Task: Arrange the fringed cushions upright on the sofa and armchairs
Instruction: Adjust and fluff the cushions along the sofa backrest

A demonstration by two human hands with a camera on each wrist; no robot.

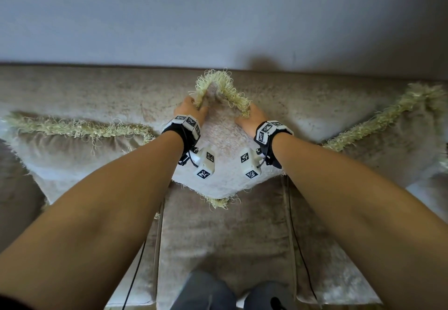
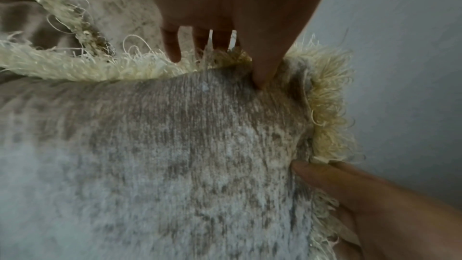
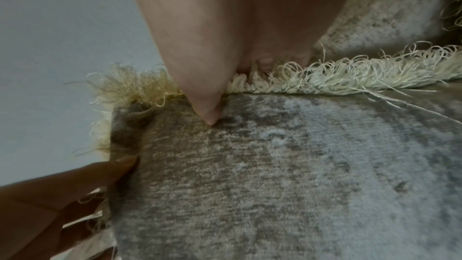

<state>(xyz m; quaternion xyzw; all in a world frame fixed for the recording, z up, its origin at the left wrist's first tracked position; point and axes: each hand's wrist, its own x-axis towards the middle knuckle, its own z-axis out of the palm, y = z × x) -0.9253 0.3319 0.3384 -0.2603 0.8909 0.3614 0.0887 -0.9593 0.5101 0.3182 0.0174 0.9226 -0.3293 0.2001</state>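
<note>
A beige-grey velvet cushion (image 1: 225, 140) with pale yellow fringe stands on one corner like a diamond against the sofa back (image 1: 97, 86). My left hand (image 1: 190, 109) grips its upper left edge, thumb (image 2: 262, 62) on the front face and fingers behind the fringe. My right hand (image 1: 251, 117) grips the upper right edge the same way, thumb (image 3: 205, 96) pressed into the velvet. The top corner (image 1: 215, 84) rises between both hands. A second fringed cushion (image 1: 72, 144) leans on the left, a third (image 1: 392, 135) on the right.
The sofa's seat cushions (image 1: 225, 237) stretch toward me, with my knees (image 1: 206, 292) at the front edge. A plain grey wall (image 1: 218, 13) rises directly behind the sofa back. Thin black cables (image 1: 135, 273) hang from my wrist devices.
</note>
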